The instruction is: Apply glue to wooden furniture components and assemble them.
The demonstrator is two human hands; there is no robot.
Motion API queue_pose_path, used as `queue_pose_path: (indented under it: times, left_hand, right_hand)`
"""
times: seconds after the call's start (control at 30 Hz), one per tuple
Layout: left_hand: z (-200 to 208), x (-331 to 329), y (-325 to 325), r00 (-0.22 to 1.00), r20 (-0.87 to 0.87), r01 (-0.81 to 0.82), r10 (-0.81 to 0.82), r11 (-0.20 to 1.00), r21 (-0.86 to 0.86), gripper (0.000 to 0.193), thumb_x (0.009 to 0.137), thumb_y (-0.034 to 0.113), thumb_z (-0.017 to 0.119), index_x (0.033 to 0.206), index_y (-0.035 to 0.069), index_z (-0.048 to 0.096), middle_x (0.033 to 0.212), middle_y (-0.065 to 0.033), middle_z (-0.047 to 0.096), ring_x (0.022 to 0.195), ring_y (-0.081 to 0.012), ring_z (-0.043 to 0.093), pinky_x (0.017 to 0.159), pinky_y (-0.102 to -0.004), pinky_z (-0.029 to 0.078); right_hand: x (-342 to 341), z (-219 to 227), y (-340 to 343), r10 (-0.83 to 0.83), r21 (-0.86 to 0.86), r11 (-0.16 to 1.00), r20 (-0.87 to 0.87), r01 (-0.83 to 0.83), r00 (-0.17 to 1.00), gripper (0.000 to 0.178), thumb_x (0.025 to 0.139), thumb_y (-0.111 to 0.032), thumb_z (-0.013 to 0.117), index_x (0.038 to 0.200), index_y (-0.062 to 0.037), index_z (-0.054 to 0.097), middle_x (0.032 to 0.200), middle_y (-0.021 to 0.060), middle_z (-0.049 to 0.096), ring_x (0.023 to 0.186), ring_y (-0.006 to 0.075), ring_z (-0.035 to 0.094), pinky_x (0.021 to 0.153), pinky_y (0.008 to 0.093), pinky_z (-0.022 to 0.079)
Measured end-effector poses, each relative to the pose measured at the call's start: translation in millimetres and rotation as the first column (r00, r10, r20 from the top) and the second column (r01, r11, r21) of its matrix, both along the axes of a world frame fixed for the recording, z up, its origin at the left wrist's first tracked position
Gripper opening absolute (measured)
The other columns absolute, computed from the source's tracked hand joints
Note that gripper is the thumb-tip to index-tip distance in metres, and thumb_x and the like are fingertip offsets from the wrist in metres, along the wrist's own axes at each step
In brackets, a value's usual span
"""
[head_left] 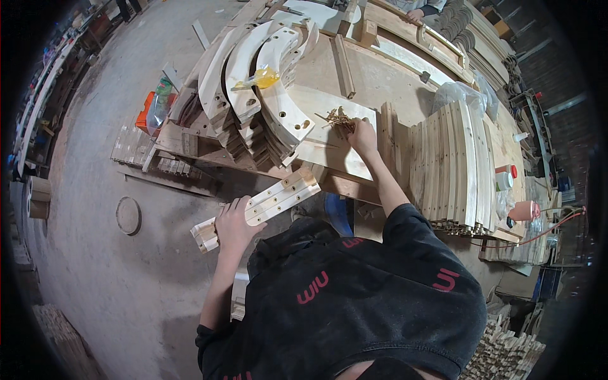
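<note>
My left hand (pixel 233 221) is wrapped round a short bundle of pale wooden strips (pixel 283 197), side by side and dotted with drilled holes. The bundle slants up to the right, its far end close to the bench edge. On a pale board (pixel 356 163) on the bench lies a heap of thin, brass-coloured screws (pixel 337 118). Against the right side of this heap my right hand (pixel 361 137) is closed, its fingertips out of sight, so what they pinch cannot be made out.
Curved, drilled wooden pieces (pixel 229 82) are stacked at the bench's left, a yellow plastic bag (pixel 263 78) on top. A row of upright curved slats (pixel 451 168) stands at right, near bottles (pixel 505 178). Another person's hand (pixel 415 15) rests on a wooden frame (pixel 411 39) at the back.
</note>
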State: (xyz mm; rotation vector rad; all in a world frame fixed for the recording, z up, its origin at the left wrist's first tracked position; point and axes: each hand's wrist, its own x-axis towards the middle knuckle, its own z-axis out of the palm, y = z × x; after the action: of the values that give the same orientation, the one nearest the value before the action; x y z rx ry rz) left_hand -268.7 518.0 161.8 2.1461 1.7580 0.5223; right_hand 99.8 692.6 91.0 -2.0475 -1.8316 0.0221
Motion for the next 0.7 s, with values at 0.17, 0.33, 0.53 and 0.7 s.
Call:
queue_pose_path:
  times: [0.17,0.33,0.53,0.7]
  left_hand:
    - [1,0,2,1.000,-0.018,0.012,-0.013,1.000,-0.014,0.064,0.047,0.027,0.083,0.102,0.006,0.058,0.093,-0.0091,0.062,0.088,-0.0289,0.059,0.078,-0.0387,0.045]
    - [6,0,4,0.999,-0.041,0.025,-0.026,1.000,-0.014,0.063,0.047,0.025,0.085,0.102,0.008,0.059,0.092,-0.0085,0.061,0.087,-0.0274,0.059,0.078,-0.0373,0.047]
    - [5,0,4,0.999,-0.033,0.033,-0.033,0.999,0.002,0.062,0.048,0.025,0.084,0.102,0.008,0.058,0.092,-0.0082,0.061,0.087,-0.0274,0.059,0.077,-0.0378,0.046]
    - [4,0,3,0.999,-0.034,0.032,-0.032,0.999,0.013,0.062,0.048,0.026,0.084,0.101,0.009,0.058,0.091,-0.0081,0.061,0.086,-0.0276,0.059,0.077,-0.0377,0.046]
  right_hand:
    - [8,1,0,-0.024,-0.099,0.995,0.007,0.025,1.000,0.021,0.068,-0.008,0.066,0.088,-0.0065,0.068,0.080,0.0178,0.065,0.079,0.0342,0.063,0.072,0.0426,0.051]
    - [9,8,-2,-0.011,-0.101,0.995,-0.036,0.007,0.999,0.017,0.073,-0.012,0.067,0.089,-0.0077,0.068,0.080,0.0151,0.066,0.076,0.0329,0.065,0.070,0.0422,0.051]
    - [9,18,-4,-0.074,-0.064,0.996,-0.077,0.069,0.994,0.015,0.073,-0.014,0.067,0.086,-0.0072,0.068,0.081,0.0126,0.068,0.075,0.0297,0.066,0.070,0.0396,0.052]
    - [9,26,-6,-0.070,-0.082,0.995,-0.159,0.058,0.985,0.014,0.075,-0.014,0.067,0.086,-0.0058,0.068,0.079,0.0125,0.068,0.074,0.0267,0.067,0.069,0.0367,0.052]
